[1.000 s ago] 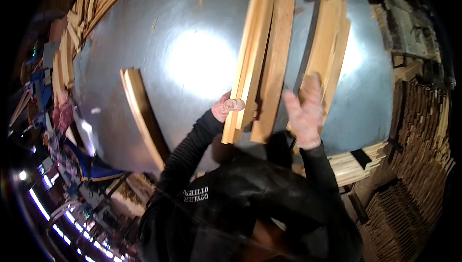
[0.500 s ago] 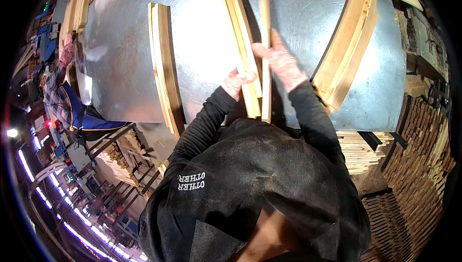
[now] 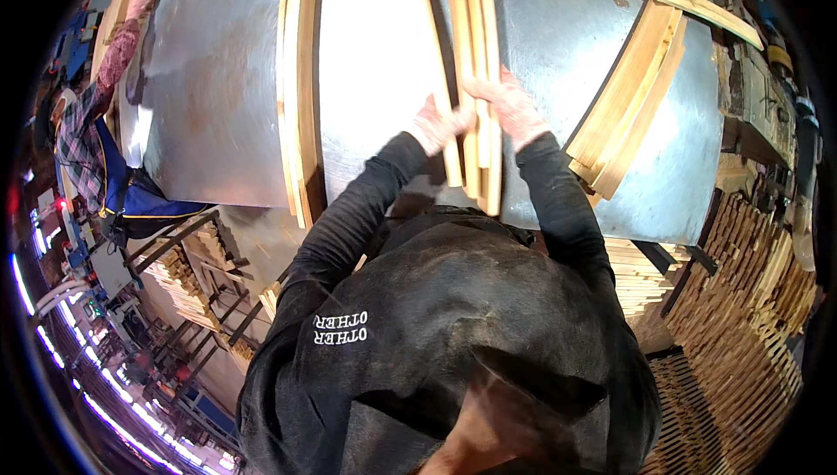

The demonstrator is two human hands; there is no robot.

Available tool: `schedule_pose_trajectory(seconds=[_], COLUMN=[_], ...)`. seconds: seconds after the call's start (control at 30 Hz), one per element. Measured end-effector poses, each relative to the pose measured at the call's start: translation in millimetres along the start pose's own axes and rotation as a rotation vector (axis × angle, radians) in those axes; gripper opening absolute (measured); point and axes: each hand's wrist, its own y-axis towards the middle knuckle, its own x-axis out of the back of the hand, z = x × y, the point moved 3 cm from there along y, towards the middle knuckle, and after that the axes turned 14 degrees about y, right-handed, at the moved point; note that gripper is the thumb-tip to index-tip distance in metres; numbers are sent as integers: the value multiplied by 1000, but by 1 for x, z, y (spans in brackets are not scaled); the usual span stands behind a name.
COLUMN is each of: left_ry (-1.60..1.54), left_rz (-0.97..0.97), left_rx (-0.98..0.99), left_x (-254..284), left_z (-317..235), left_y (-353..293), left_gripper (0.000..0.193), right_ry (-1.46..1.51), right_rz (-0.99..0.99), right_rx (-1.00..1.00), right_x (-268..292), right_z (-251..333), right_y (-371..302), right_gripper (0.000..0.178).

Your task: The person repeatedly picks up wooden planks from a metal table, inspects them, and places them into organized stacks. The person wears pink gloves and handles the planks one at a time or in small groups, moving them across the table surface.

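A single long wooden strip (image 3: pixel 429 30) runs away from me at a slight slant, and my left hand (image 3: pixel 432 128) is closed around its near part, somewhat blurred. Just right of it, several similar wooden strips (image 3: pixel 472 17) lie side by side in a narrow bundle. My right hand (image 3: pixel 513 109) grips that bundle from its right side, with the thumb over the top. Both hands are close together above the metal table (image 3: pixel 375 65), and the near ends of the strips point toward my body.
To the left lies a small stack of wooden boards (image 3: pixel 301 100); wider boards (image 3: pixel 623 109) lie at the right, with a short piece (image 3: pixel 704 13) across their far end. A co-worker's arm (image 3: pixel 118 57) reaches along the left edge. Stacked timber (image 3: pixel 741 292) stands at lower right.
One strip now stands apart in my left hand, while the others sit together under my right hand. Earlier my right hand held one strip apart. The co-worker's arm has stretched farther away.
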Motion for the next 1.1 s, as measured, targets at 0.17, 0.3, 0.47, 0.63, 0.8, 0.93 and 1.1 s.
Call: schedule_pose_trajectory(seconds=[0.17, 0.3, 0.47, 0.63, 0.8, 0.93, 1.1], left_ry=[-230, -461, -183, -690, -190, 47, 322], left_rz=[83, 346, -46, 239, -184, -384, -422], left_rx=[-55, 37, -115, 104, 22, -108, 7], left_x=[-2, 33, 32, 49, 64, 31, 27], left_z=[-27, -23, -32, -37, -28, -42, -35], left_y=[-19, -6, 27, 18, 14, -4, -16], left_gripper=[69, 46, 42, 41, 35, 66, 96], right_ry=[338, 205, -577, 625, 378, -1283, -568], right_rz=[233, 342, 9, 344, 96, 6, 130], right_rx=[-182, -227, 100, -230, -5, 289, 169], right_x=[7, -11, -37, -21, -19, -64, -22], right_z=[20, 41, 24, 42, 48, 32, 0], right_y=[3, -10, -5, 15, 53, 39, 57], right_gripper=[46, 32, 41, 62, 68, 59, 51])
